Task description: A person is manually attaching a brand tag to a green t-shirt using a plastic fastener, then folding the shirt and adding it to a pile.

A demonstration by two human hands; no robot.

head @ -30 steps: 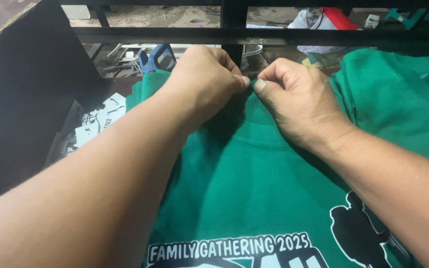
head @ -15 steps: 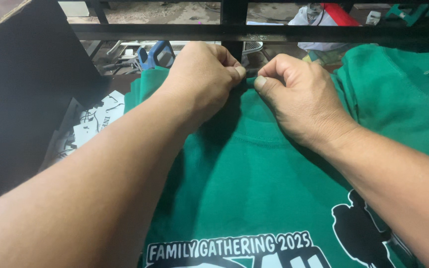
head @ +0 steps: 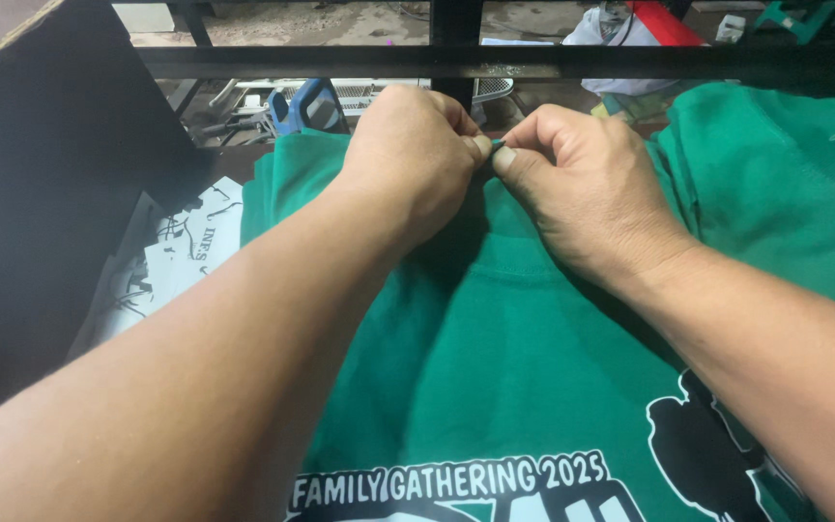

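A green T-shirt (head: 495, 358) with a white and black print lies flat in front of me, collar away from me. My left hand (head: 408, 155) and my right hand (head: 582, 184) meet at the collar. Thumbs and forefingers of both pinch the collar edge (head: 491, 145) between them, fingertips touching. The printed design shows at the bottom of the view, partly cut off by the frame and by my forearms.
A second green garment (head: 785, 184) lies to the right. A dark board (head: 41, 193) stands at the left, with white printed sheets (head: 176, 261) beside it. A black metal bar (head: 437, 60) crosses the far side; a blue tool (head: 306, 101) lies beyond it.
Both hands stay pinched at the collar. The view has shifted very slightly; nothing else has moved.
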